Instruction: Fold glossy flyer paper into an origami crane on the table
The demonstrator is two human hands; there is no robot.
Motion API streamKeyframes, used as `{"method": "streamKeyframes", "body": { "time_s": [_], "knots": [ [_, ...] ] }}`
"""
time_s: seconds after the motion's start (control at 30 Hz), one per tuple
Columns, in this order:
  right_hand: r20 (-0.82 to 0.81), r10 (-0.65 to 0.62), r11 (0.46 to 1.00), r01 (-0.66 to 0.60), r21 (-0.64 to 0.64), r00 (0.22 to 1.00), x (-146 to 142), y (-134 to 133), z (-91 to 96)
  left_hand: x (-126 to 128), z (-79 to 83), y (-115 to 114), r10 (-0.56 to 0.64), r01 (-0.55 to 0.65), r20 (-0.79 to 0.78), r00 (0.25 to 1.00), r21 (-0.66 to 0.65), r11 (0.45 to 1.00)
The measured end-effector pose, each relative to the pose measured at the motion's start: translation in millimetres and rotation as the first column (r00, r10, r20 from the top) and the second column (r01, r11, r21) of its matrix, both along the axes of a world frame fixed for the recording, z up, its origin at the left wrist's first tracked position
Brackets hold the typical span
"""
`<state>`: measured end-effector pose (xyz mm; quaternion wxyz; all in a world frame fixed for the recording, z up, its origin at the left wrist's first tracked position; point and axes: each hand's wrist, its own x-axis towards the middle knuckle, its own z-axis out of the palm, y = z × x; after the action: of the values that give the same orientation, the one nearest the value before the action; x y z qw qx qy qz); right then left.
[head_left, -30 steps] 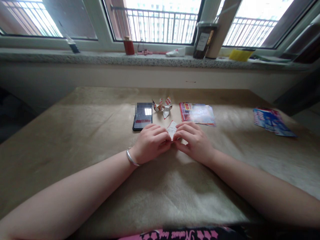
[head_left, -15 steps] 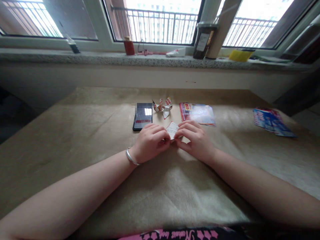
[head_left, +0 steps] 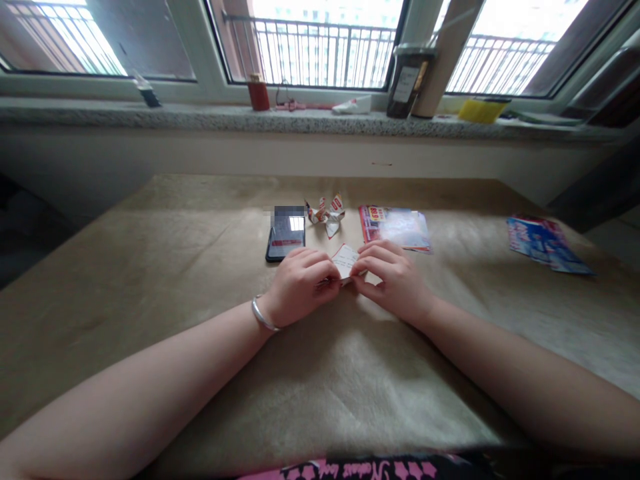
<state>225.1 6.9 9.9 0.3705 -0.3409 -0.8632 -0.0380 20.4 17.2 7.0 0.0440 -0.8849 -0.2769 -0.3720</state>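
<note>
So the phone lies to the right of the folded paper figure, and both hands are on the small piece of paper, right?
Not quite: the head view shows the phone to the left of the folded paper figure. The left hand and right hand are indeed both on the small piece of paper.

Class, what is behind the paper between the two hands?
Beyond the paper, a folded paper shape sits on the table. The left hand and right hand cover the paper's sides; the table right behind them cannot be seen.
</note>
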Motion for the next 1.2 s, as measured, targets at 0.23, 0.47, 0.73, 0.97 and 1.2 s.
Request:
{"method": "streamKeyframes", "body": {
  "time_s": [0.23, 0.47, 0.73, 0.97, 1.2],
  "knots": [
    [0.014, -0.009, 1.000, 0.010, -0.030, 1.000, 2.8, 1.6, -1.4, -0.6, 0.4, 0.3, -0.013, 0.013, -0.013, 1.000, -0.008, 1.000],
    [0.025, -0.042, 0.998, 0.043, -0.035, 0.999, 4.5, 3.7, -3.5, -0.8, 0.2, 0.2, -0.011, 0.010, -0.006, 1.000, -0.017, 1.000],
    [0.033, -0.041, 0.999, 0.042, -0.025, 0.999, 6.7, 6.5, -4.3, -1.4, -1.2, 0.6, -0.001, 0.001, -0.003, 1.000, -0.035, 0.999],
    [-0.080, -0.047, 0.998, 0.044, -0.041, 0.996, 7.7, 4.7, -3.7, -0.8, 1.2, -0.4, -0.001, 0.002, 0.014, 1.000, -0.053, 0.999],
    [-0.090, -0.026, 0.999, 0.022, -0.039, 0.996, 7.3, 1.6, -1.7, -0.6, 1.5, -0.2, -0.005, 0.005, 0.018, 1.000, -0.027, 1.000]
  ]
}}
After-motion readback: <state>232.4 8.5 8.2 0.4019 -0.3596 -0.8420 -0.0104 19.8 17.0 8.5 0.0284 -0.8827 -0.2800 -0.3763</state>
